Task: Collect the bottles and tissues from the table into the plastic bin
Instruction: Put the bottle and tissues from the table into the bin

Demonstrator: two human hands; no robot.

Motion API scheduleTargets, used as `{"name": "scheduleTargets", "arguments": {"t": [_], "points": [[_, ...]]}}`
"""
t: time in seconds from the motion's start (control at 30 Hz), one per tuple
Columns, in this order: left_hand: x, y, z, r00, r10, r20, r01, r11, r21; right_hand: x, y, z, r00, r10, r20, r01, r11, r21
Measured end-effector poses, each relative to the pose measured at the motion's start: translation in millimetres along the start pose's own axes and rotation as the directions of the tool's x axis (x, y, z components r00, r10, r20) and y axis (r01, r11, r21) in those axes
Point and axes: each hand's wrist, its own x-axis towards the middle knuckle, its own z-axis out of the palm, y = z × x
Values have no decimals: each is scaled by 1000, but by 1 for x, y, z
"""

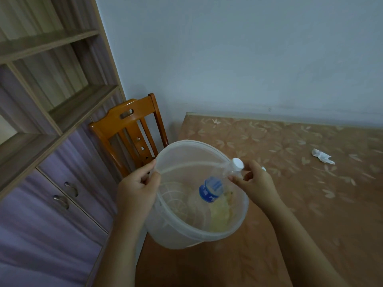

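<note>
A translucent plastic bin (186,230) hangs at the table's left edge, with my left hand (137,189) gripping its rim. A clear bottle (215,187) with a blue label and white cap leans inside the bin, cap up over the rim. My right hand (253,181) pinches the bottle just below the cap. Pale crumpled tissue (220,214) lies at the bin's bottom. One white crumpled tissue (322,155) rests on the table to the far right. A small white object (263,168) peeks out behind my right hand.
The table (290,204) has a brown floral cover and stands against a pale wall. An orange wooden chair (132,129) is beside its left end. A shelf unit with purple cabinet doors (51,183) fills the left side.
</note>
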Motion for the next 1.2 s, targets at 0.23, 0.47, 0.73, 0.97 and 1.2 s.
{"name": "scheduleTargets", "arguments": {"t": [0.23, 0.47, 0.73, 0.97, 1.2], "points": [[-1, -10, -9, 999, -31, -17, 31, 999, -43, -3, 9, 6, 997, 60, -38, -62, 997, -39], [4, -21, -27, 996, -58, -73, 51, 994, -91, -24, 9, 26, 962, 257, 90, -272, 882, 384], [10, -42, -34, 996, -89, 21, 91, 990, -112, -44, 1, 34, 949, 302, 95, -308, 809, 501], [14, -36, -15, 988, -106, 115, 125, 978, -167, -51, 10, 12, 950, 310, 38, -279, 790, 546], [7, -16, 29, 988, -87, 130, 108, 981, -159, -34, 32, -27, 950, 313, -1, -265, 806, 530]]}}
